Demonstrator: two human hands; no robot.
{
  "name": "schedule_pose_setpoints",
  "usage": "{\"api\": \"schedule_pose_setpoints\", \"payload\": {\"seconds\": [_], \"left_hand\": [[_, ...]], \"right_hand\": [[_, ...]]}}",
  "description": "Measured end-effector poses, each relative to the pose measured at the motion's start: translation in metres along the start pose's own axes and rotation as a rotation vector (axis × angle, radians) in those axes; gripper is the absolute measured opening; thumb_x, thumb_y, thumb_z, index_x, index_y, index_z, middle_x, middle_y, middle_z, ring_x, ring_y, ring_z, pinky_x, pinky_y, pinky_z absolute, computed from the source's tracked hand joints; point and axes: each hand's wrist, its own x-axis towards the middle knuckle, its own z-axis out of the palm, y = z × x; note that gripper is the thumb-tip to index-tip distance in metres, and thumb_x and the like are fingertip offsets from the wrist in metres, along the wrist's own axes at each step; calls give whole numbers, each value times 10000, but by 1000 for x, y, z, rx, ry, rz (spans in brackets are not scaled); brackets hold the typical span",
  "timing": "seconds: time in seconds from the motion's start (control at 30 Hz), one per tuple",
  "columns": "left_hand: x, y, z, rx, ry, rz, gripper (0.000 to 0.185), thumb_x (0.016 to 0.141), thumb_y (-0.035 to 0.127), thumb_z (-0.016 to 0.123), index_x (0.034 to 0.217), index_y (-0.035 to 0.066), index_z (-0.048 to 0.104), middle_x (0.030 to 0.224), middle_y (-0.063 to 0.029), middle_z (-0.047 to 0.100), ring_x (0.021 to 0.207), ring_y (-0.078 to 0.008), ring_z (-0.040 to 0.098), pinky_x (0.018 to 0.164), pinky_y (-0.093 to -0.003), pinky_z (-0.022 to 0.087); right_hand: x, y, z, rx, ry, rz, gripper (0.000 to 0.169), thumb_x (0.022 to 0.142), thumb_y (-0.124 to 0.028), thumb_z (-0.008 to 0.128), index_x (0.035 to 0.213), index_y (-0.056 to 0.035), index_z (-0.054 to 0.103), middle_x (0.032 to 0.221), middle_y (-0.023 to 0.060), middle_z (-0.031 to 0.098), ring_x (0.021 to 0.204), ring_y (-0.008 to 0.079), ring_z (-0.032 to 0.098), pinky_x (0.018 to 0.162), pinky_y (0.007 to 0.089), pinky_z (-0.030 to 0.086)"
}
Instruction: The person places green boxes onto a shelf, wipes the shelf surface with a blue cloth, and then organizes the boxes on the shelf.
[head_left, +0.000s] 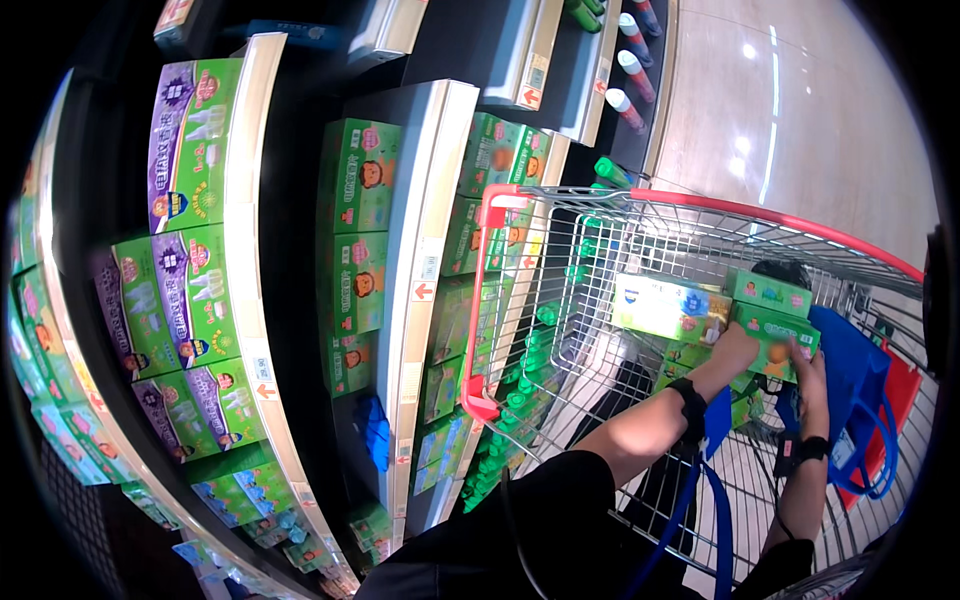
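Inside the wire shopping cart (709, 196), a green carton (769, 322) with a printed cartoon animal is between my two hands. My left hand (737, 346) grips its left edge. On the lower right side, my right hand (808, 375) has its fingers against the box. Another green carton (769, 291) lies just beyond it. To the left is a white, yellow and green box (670, 307), partly washed out by glare. More green boxes (684, 356) sit below, partly hidden by my left forearm. A blue bag (847, 375) stands right of my right hand.
Shelves on the left hold green insect-repellent cartons (360, 277) and purple-green boxes (191, 292). Green-capped bottles (536, 352) line a lower shelf beside the cart. Spray cans (636, 75) stand at the shelf end. Pale tiled floor (817, 97) lies beyond the cart's red rim.
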Motion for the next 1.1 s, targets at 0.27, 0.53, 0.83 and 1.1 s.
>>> {"api": "schedule_pose_setpoints", "payload": {"seconds": [0.27, 0.53, 0.83, 1.1], "left_hand": [[-101, 35, -67, -160, -20, 78, 430, 887, 168, 577, 1238, -68, 503, 1170, -320, 651, 1098, -481, 641, 940, -480, 514], [-258, 81, -194, -339, 246, 460, 629, 940, 86, 593, 1481, -61, 309, 1232, -338, 610, 1143, -495, 622, 948, -493, 522], [-310, 31, -323, -179, 883, 596, 677, 918, -34, 594, 1515, -79, 279, 1290, -287, 589, 1205, -361, 625, 979, -407, 505], [-282, 7, -427, -435, 1222, 719, 435, 1014, 17, 551, 1423, -31, 413, 1334, -147, 575, 1234, -209, 556, 1065, -351, 422]], "right_hand": [[-77, -68, 15, -190, -5, -177, 449, 972, -270, 734, 1283, 20, 589, 1121, 84, 698, 991, 120, 640, 863, 271, 517], [-181, -163, 75, -386, 13, -480, 568, 866, -84, 801, 1350, 32, 526, 1131, 119, 698, 1017, 154, 639, 925, 307, 507], [-185, -268, 267, -373, -350, -1055, 834, 743, -23, 854, 1469, 23, 446, 1293, 133, 611, 1194, 237, 589, 1048, 370, 465], [-145, -366, 422, -282, -681, -1288, 875, 735, -252, 912, 1453, 4, 484, 1459, 152, 484, 1363, 279, 480, 1140, 394, 390]]}}
